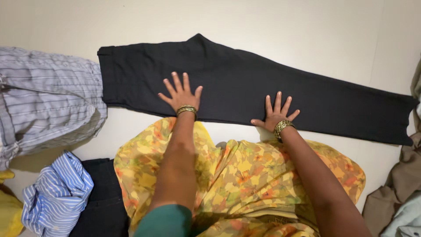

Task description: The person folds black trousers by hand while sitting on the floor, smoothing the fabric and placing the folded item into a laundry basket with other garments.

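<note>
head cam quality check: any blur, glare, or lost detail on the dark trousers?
Head view: sharp, no motion blur on the left hand or right hand; warm, soft light, no glare; the black trousers read nearly flat, seams and folds barely visible; soft shadows under the grey striped garment; slight wide-angle bend at the edges.

Both arms reach forward; the left hand [182,94] lies flat, palm down, fingers spread; the right hand [276,113] likewise, fingers splayed.

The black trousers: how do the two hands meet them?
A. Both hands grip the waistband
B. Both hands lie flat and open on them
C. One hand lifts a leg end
B: the left hand and right hand rest open, fingers spread, on the black trousers.
</note>
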